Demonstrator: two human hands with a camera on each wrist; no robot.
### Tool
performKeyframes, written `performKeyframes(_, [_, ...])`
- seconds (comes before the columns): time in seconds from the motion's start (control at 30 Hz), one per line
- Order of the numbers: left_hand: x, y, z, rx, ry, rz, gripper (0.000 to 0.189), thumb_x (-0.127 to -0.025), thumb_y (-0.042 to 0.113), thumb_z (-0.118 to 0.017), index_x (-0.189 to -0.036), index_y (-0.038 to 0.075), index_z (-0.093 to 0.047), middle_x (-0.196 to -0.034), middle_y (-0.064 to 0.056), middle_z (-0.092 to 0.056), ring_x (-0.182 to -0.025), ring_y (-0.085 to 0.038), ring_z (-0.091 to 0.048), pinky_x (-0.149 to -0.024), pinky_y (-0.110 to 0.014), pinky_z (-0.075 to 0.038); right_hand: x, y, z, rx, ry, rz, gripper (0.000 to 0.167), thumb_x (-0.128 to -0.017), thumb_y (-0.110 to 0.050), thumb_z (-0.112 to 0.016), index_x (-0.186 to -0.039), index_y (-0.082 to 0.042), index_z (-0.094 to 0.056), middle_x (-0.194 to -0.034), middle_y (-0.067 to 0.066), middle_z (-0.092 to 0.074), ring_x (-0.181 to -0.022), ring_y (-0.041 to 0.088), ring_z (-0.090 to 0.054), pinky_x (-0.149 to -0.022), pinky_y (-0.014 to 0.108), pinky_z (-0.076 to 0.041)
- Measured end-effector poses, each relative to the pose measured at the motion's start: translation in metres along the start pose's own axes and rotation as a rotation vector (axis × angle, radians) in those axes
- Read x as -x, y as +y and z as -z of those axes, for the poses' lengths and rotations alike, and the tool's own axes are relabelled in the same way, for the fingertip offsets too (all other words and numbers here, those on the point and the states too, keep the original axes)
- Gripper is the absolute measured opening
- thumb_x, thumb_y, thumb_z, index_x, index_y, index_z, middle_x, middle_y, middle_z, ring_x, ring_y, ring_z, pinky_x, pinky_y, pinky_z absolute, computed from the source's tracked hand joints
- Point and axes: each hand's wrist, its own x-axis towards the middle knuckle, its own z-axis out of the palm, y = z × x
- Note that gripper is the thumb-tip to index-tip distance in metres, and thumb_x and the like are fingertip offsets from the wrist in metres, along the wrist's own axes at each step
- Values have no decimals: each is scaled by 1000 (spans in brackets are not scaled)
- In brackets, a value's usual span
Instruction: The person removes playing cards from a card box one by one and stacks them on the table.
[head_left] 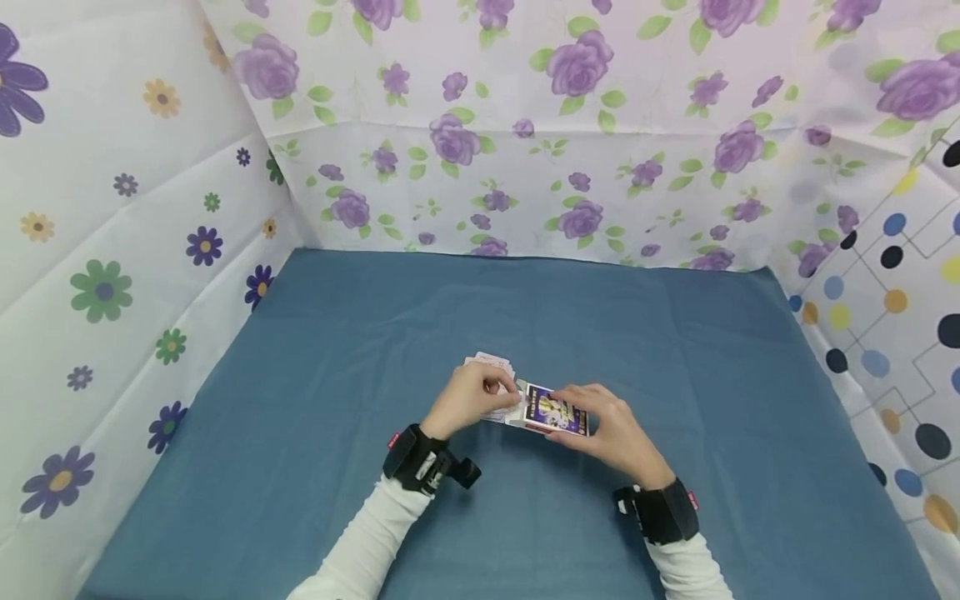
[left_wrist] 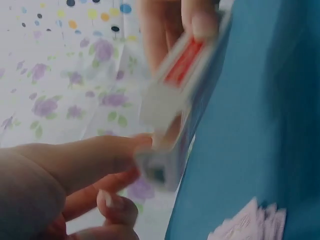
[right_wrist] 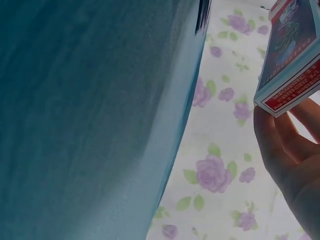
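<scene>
A playing-card box (head_left: 557, 410) with a dark purple printed face and red narrow sides is held above the blue cloth. My right hand (head_left: 621, 431) grips it by its right end, thumb and fingers on opposite edges. At the box's left end a white flap (left_wrist: 162, 167) stands out from the open mouth. Thumb and forefinger of my left hand (head_left: 468, 400) pinch at this flap, while the other fingers stay curled below. Several pale playing cards (head_left: 492, 361) lie in a loose pile on the cloth, partly hidden behind the left hand.
A blue cloth (head_left: 337, 350) covers the table. Floral sheets (head_left: 525, 167) hang along the back, with a flowered one (head_left: 135, 350) at the left and a dotted one (head_left: 885, 350) at the right. Both wrists wear black straps (head_left: 663, 512) with cameras.
</scene>
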Motion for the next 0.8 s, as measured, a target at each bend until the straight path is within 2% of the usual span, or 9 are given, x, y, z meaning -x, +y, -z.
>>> performKeyframes(0.07, [5, 4, -6, -40, -6, 3, 11, -88, 19, -71, -79, 12, -75, -59, 3, -48, -51, -9, -37, -50, -21, -27, 0, -1, 1, 9, 0, 8, 52, -77, -37, -81, -124, -20, -66, -119, 0, -67, -108, 16, -59, -77, 33, -52])
performKeyframes(0.17, [8, 9, -13, -113, -13, 41, 17, -87, 18, -71, -71, 10, -72, -56, 3, -50, -49, -8, -37, -48, -20, -27, -1, -3, 2, 28, 12, 31, 53, -76, -36, -82, -124, -20, -66, -120, 0, -67, -109, 17, -58, -79, 36, -52])
performKeyframes(0.27, [7, 11, -17, -121, -26, 80, 17, -84, 10, -69, -68, 6, -70, -57, 3, -53, -49, -7, -39, -48, -19, -29, -3, -5, 5, 43, 36, 52, 54, -75, -34, -83, -124, -19, -66, -121, 1, -66, -111, 18, -57, -81, 39, -51])
performKeyframes(0.33, [5, 10, -19, -56, -40, 103, 13, -80, 2, -67, -68, 3, -69, -58, 3, -53, -49, -8, -37, -49, -20, -28, -4, -7, 6, 40, 46, 56, 54, -76, -32, -83, -125, -20, -66, -122, 1, -65, -113, 18, -56, -82, 40, -51])
performKeyframes(0.43, [1, 8, -19, 85, -55, 150, 14, -80, -1, -67, -65, 0, -66, -56, 4, -47, -47, -8, -32, -48, -21, -26, -5, -8, 8, 33, 50, 49, 54, -76, -31, -83, -125, -21, -65, -123, 1, -64, -113, 17, -56, -83, 40, -50])
performKeyframes(0.6, [2, 1, -13, 285, -124, 206, 19, -85, 5, -70, -68, -3, -66, -59, 3, -52, -51, -10, -33, -51, -24, -27, -3, -8, 8, 18, 40, 20, 53, -76, -30, -84, -125, -22, -65, -124, 1, -64, -115, 17, -56, -84, 41, -50])
performKeyframes(0.7, [5, -2, -6, 333, -163, 208, 20, -87, 11, -70, -75, -4, -70, -63, 1, -56, -55, -12, -36, -54, -24, -29, -1, -7, 8, 14, 43, 13, 53, -76, -30, -83, -125, -22, -66, -124, 1, -64, -115, 18, -56, -84, 42, -50])
performKeyframes(0.8, [7, -3, 0, 317, -183, 183, 24, -91, 18, -67, -76, -1, -70, -61, 1, -51, -54, -12, -35, -55, -24, -28, -2, -7, 7, 12, 47, 19, 53, -76, -31, -83, -124, -21, -66, -122, 1, -65, -115, 18, -56, -84, 42, -50])
